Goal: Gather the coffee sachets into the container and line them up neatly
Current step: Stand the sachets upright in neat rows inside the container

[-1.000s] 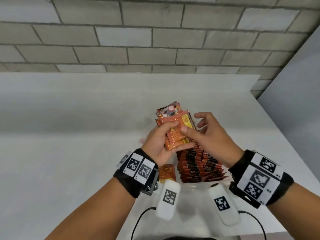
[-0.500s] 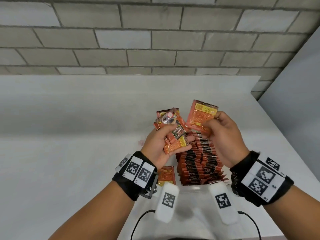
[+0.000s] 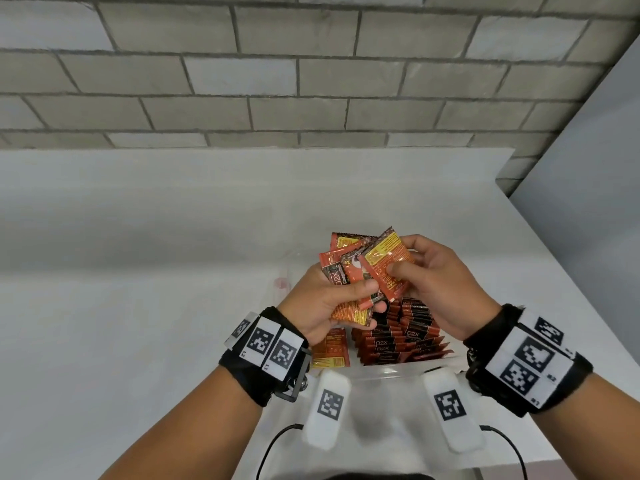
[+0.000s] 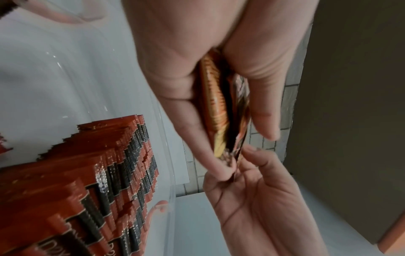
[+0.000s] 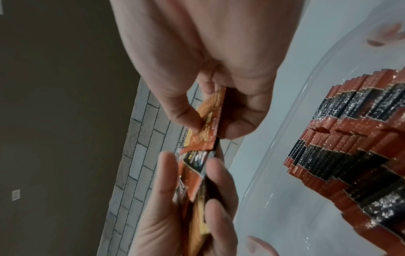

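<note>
1. The left hand [image 3: 322,303] grips a small fanned bunch of coffee sachets [image 3: 346,271], thumb across the front, fingers curled behind. It hovers above the clear container [image 3: 391,370] at the near right of the white table [image 3: 138,306].
2. The right hand [image 3: 429,285] pinches a single sachet [image 3: 388,263] between thumb and fingers, its printed back facing the camera.
3. What has changed: half a second ago that single sachet was lifted clear, up and to the right of the bunch. Now it is back against the bunch, overlapping its right edge. A second ago both hands were closed on one bundle.
4. My reading is that the person has pulled one sachet out, turned it, and is slipping it back so all face the same way.
5. Inside the container, a long row of sachets [image 3: 398,337] already stands on edge, packed tight from near to far. One more sachet [image 3: 330,348] lies flat just left of the row.
6. Most of the task looks finished; the handful, once squared, probably goes at the row's far end, and the flat sachet needs standing up.
</note>
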A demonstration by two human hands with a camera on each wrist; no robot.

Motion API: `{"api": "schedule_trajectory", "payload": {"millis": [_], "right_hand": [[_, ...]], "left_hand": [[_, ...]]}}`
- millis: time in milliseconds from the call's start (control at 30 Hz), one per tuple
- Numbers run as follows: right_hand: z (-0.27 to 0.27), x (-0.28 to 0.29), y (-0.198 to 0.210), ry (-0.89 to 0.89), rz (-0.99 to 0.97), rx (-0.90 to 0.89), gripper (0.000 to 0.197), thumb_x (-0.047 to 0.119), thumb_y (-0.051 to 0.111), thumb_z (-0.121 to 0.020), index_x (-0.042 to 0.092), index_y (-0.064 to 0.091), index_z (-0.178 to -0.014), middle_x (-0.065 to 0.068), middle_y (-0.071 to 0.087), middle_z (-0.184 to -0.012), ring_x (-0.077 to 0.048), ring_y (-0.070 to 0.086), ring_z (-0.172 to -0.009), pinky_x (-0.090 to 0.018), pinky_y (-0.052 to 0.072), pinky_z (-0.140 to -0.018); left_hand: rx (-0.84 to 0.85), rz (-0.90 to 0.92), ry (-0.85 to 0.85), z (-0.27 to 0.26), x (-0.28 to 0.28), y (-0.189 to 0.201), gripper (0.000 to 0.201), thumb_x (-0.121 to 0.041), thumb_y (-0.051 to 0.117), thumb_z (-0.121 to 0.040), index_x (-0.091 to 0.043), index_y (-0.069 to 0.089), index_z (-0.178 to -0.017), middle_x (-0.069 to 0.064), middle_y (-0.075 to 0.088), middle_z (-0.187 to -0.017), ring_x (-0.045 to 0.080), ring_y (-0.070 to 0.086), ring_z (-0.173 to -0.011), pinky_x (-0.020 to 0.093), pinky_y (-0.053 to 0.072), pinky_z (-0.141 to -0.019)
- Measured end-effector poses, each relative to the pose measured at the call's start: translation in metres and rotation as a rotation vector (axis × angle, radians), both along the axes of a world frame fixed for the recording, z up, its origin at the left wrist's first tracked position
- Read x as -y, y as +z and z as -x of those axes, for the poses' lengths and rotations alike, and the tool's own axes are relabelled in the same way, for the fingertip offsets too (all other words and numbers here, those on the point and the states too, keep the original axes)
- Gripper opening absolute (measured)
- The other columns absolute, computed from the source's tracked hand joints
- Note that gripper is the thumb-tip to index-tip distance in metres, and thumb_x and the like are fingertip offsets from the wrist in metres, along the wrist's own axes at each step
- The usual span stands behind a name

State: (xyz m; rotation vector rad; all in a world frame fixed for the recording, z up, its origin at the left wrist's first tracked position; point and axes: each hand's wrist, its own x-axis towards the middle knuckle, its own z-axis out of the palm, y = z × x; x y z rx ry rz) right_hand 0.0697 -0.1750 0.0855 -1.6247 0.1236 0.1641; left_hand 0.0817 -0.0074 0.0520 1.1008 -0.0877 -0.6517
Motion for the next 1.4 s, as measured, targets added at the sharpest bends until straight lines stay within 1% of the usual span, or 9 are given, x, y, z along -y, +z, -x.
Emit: {"api": "schedule_trajectory", "payload": {"millis": [133,267,367,533,767,900,1033,1200,1400], "right_hand": [[0.000,0.006,-0.001,-0.054,0.009,0.009,0.022,-0.006,0.056,-0.088,0.011,0.062,-0.100,-0.008,0.069,-0.097,-0.017,0.067,-0.075,-0.032,0.056,-0.065],[-0.002,0.012,0.002,-0.065,0.010,0.032,0.023,-0.007,0.053,-0.088,0.012,0.061,-0.098,-0.006,0.068,-0.091,-0.017,0.065,-0.075,-0.033,0.056,-0.066],[-0.004,0.015,0.008,-0.003,0.067,0.097,0.023,-0.007,0.053,-0.087,0.013,0.060,-0.097,-0.006,0.067,-0.090,-0.017,0.064,-0.078,-0.030,0.053,-0.067],[-0.003,0.013,0.018,0.194,0.397,0.211,0.025,0.000,0.062,-0.085,0.021,0.060,-0.098,0.007,0.067,-0.086,-0.004,0.065,-0.072,-0.018,0.053,-0.068],[-0.006,0.017,0.013,0.205,0.454,0.180,0.027,0.008,0.066,-0.085,0.024,0.060,-0.107,0.006,0.069,-0.097,-0.008,0.067,-0.088,-0.029,0.054,-0.084],[-0.009,0.020,0.006,0.083,0.284,0.127,0.027,0.000,0.063,-0.085,0.018,0.062,-0.104,-0.001,0.071,-0.096,-0.014,0.068,-0.084,-0.030,0.053,-0.078],[-0.012,0.023,0.004,0.021,-0.003,-0.005,0.025,-0.006,0.054,-0.088,0.009,0.062,-0.106,-0.008,0.070,-0.095,-0.017,0.068,-0.080,-0.028,0.055,-0.067],[-0.014,0.023,0.008,-0.011,-0.253,-0.084,0.021,-0.006,0.048,-0.088,0.000,0.062,-0.103,-0.012,0.071,-0.094,-0.019,0.069,-0.079,-0.032,0.059,-0.069],[-0.014,0.009,0.001,-0.018,-0.227,-0.156,0.019,-0.001,0.051,-0.091,0.000,0.054,-0.110,-0.017,0.068,-0.105,-0.025,0.068,-0.087,-0.036,0.059,-0.078]], "left_hand": [[-0.146,0.088,0.006,-0.001,-0.003,0.002,0.038,-0.027,0.055,-0.085,-0.014,0.055,-0.120,0.019,0.068,-0.106,0.033,0.069,-0.084,0.039,0.058,-0.058],[-0.142,0.072,0.038,-0.002,-0.008,-0.002,0.024,-0.014,0.039,-0.096,-0.008,0.056,-0.113,0.024,0.068,-0.102,0.031,0.069,-0.074,0.034,0.054,-0.051],[-0.041,-0.024,-0.001,-0.001,-0.008,-0.004,0.021,-0.006,0.047,-0.095,-0.004,0.057,-0.114,0.022,0.070,-0.093,0.026,0.068,-0.067,0.031,0.052,-0.047],[0.081,-0.100,0.004,0.001,-0.005,-0.004,0.025,-0.011,0.066,-0.085,-0.003,0.063,-0.108,0.021,0.067,-0.085,0.025,0.063,-0.061,0.030,0.051,-0.047],[-0.065,-0.005,0.050,0.000,-0.006,0.001,0.036,-0.033,0.054,-0.092,-0.010,0.058,-0.119,0.022,0.068,-0.098,0.028,0.065,-0.068,0.033,0.053,-0.052],[-0.122,0.064,0.118,-0.002,-0.011,0.000,0.028,-0.024,0.040,-0.098,-0.013,0.056,-0.118,0.022,0.069,-0.102,0.031,0.068,-0.075,0.040,0.055,-0.059],[-0.098,0.085,0.177,-0.008,-0.014,0.001,0.030,-0.013,0.042,-0.098,-0.005,0.053,-0.124,0.024,0.069,-0.102,0.031,0.070,-0.074,0.039,0.058,-0.056],[-0.050,0.062,0.217,-0.010,-0.015,0.003,0.027,-0.007,0.046,-0.096,-0.007,0.055,-0.122,0.020,0.069,-0.106,0.030,0.071,-0.074,0.040,0.057,-0.056],[0.069,-0.050,0.137,-0.003,-0.006,0.001,0.026,-0.003,0.060,-0.088,-0.006,0.062,-0.114,0.022,0.068,-0.106,0.028,0.069,-0.076,0.037,0.058,-0.057]]}}
